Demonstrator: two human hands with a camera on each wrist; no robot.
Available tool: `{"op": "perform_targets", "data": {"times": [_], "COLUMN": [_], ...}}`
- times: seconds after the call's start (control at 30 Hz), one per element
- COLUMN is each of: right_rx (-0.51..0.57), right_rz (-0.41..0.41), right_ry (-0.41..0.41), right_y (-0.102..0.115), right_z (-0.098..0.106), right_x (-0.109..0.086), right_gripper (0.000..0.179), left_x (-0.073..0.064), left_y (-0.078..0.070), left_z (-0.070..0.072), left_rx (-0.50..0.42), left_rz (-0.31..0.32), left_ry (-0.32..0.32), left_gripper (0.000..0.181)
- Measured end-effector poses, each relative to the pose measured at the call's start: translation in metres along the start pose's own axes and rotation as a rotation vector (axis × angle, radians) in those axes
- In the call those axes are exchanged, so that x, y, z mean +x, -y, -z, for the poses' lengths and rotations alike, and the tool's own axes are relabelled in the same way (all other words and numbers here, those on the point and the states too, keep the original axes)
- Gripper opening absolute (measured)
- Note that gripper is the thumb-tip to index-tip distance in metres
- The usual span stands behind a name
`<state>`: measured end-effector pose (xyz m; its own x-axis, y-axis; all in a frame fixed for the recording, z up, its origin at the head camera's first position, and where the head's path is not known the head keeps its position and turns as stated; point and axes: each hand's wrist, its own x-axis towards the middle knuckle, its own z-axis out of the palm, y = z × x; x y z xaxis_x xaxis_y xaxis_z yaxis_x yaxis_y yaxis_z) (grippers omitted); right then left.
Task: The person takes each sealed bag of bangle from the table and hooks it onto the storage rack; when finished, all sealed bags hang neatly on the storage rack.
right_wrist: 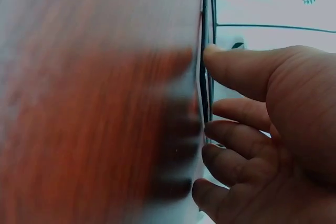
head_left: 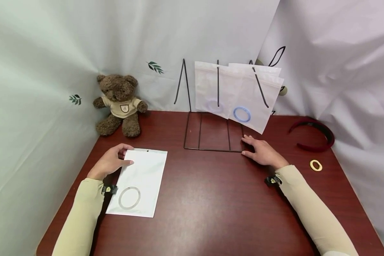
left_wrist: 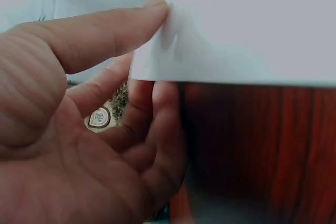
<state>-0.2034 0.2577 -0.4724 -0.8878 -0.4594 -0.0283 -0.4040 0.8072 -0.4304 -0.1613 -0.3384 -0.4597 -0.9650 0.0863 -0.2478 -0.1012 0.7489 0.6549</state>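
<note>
My left hand (head_left: 110, 161) pinches a white packaging bag (head_left: 148, 177) at its upper left edge, thumb on the front and fingers behind. The bag has a small hang hole at the top and a greyish ring, like a bangle (head_left: 120, 198), showing near its bottom. A black wire display rack (head_left: 214, 150) stands at the back. My right hand (head_left: 260, 151) rests at the rack's front right corner, its thumb (right_wrist: 241, 69) at the base wire and its fingers loosely bent. On the rack's prongs hang white bags (head_left: 259, 83), with a blue bangle (head_left: 242, 114) and a pale purple one (head_left: 215, 105) showing.
A brown teddy bear (head_left: 118, 103) in a beige shirt sits at the back left. To the right lie a dark red headband (head_left: 328, 137) and a small gold oval ring (head_left: 315, 165). White cloth (head_left: 35, 106) surrounds the reddish-brown table (head_left: 211, 206). The rack's leftmost prong (head_left: 179, 85) is bare.
</note>
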Motion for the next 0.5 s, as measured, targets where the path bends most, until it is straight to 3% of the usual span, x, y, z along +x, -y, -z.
{"op": "perform_targets", "data": {"times": [0.33,0.5], "right_rx": [-0.013,-0.010], "right_rz": [-0.021,-0.035], "right_ry": [0.010,0.022], "right_y": [-0.001,0.000], "right_z": [0.000,0.001], "right_x": [0.002,0.005], "right_gripper": [0.061,0.062], "left_x": [-0.006,-0.011], "left_y": [0.003,-0.005], "left_z": [0.001,0.002], "left_rx": [-0.095,-0.111], "left_rz": [-0.079,-0.105], "left_ry": [0.004,-0.021], "left_gripper": [0.050,0.045]}}
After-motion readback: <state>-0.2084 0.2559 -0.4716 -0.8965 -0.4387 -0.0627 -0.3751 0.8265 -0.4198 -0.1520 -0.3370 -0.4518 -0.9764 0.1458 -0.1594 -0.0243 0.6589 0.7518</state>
